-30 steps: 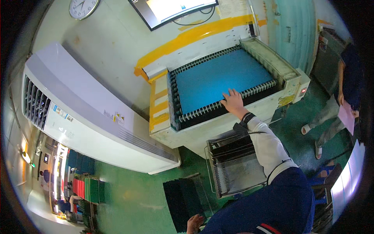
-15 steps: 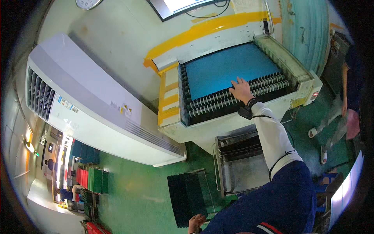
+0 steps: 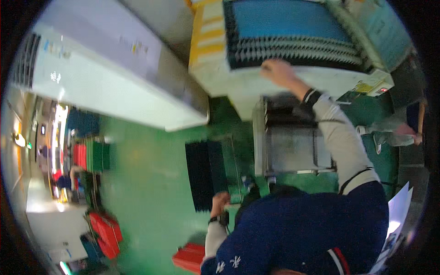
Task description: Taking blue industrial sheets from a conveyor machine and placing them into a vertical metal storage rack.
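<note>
My right hand (image 3: 278,72) is over the front edge of a pale roller machine (image 3: 243,81), just below its front rollers. Its fingers are blurred and loosely bent, slightly apart, and I see nothing held in them. A flat blue panel (image 3: 286,19) lies behind the ribbed rollers (image 3: 298,49). Lower down, my left hand (image 3: 220,201) is beside the right edge of a rack of upright dark panels (image 3: 205,174). Its fingers look curled, but blur hides whether they touch or hold anything. Dark bands circle both wrists.
Below the machine stands a metal-framed cart (image 3: 293,149). A long white air conditioner (image 3: 105,73) lies along the left. Red bins (image 3: 106,231) and coloured panels (image 3: 91,155) stand at far left, and another red bin (image 3: 189,257) near my left forearm. A person (image 3: 405,130) is at right.
The view has tilted down and is more blurred. My right hand has come off the rollers toward me, to the machine's front edge. My left hand and forearm show more fully beside the dark panels.
</note>
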### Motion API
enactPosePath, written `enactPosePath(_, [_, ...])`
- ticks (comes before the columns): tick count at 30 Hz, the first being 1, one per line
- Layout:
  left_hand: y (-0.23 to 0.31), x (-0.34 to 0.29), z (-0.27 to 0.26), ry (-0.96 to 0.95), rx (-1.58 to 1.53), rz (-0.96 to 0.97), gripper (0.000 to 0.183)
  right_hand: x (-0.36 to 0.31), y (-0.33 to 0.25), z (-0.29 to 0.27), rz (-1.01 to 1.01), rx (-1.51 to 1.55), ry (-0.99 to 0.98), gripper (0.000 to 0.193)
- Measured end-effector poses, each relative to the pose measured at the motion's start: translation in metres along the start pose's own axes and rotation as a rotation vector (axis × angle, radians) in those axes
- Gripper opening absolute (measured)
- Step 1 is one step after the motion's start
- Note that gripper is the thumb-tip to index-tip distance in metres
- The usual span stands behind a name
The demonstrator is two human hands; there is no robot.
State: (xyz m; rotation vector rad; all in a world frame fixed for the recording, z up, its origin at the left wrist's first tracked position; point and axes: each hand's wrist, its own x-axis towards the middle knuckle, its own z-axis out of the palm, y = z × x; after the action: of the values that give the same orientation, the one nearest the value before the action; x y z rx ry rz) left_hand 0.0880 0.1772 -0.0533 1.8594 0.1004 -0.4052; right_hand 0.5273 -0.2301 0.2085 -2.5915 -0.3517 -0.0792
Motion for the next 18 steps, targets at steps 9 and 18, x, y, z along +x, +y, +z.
enactPosePath(9, [-0.087,0.006,-0.046,0.369,0.043,-0.634,0.039,0.049,-0.037,0.068,-0.035,-0.47,-0.097,0.065])
enactPosePath(18, [-0.182,0.064,-0.085,0.132,0.067,-0.583,0.054,0.046,-0.047,0.073,-0.036,-0.54,0.002,0.07])
